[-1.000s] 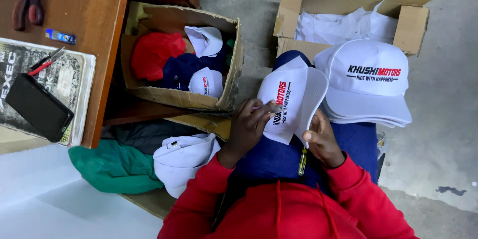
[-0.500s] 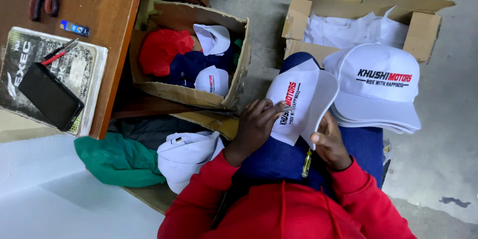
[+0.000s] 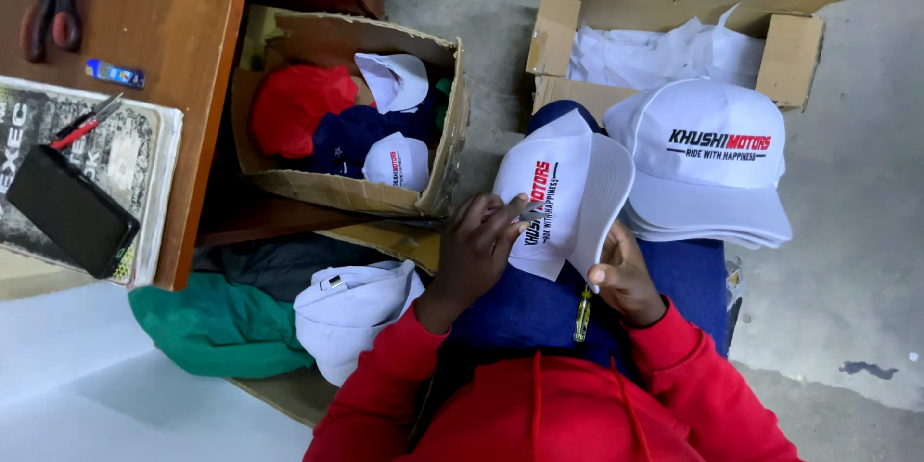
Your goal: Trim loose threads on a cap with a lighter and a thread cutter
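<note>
White cap (image 3: 563, 202) held over the lap, turned sideways with the brim pointing down-right. Left hand (image 3: 478, 245) clamped on the crown's left edge, right hand (image 3: 621, 274) pinching the brim from below while also gripping a small yellowish tool (image 3: 581, 316). Stack of finished white caps (image 3: 707, 164) just to the right, nearer the right hand

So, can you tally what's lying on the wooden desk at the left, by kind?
Scissors: 1
Small blue lighter-like item: 1
Red-handled thread snips: 1
Black phone: 1
Magazine under the phone: 1
Total: 5
</note>
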